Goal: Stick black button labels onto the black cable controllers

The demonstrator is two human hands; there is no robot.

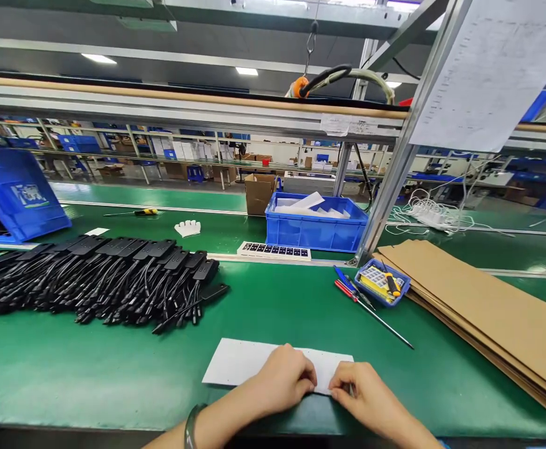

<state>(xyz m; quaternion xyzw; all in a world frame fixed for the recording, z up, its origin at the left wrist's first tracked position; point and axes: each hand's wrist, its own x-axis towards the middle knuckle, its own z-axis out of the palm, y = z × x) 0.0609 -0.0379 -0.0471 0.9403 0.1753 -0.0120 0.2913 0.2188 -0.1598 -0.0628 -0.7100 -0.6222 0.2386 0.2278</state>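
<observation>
A flat white card sheet (244, 362) lies on the green bench near its front edge. Both of my hands rest on the sheet's near edge. My left hand (286, 378) has its fingers curled and pinches that edge. My right hand (364, 393) pinches the same edge just to the right, fingers pressed together. The two hands almost touch. A dark band sits on my left wrist.
Several black cable adapters (113, 277) lie in a row at the left. A stack of brown cardboard sheets (483, 312) lies at the right. A small blue tray (382, 284), red and blue screwdrivers (370, 308), a blue bin (314, 227) and a metal post (394, 168) stand behind.
</observation>
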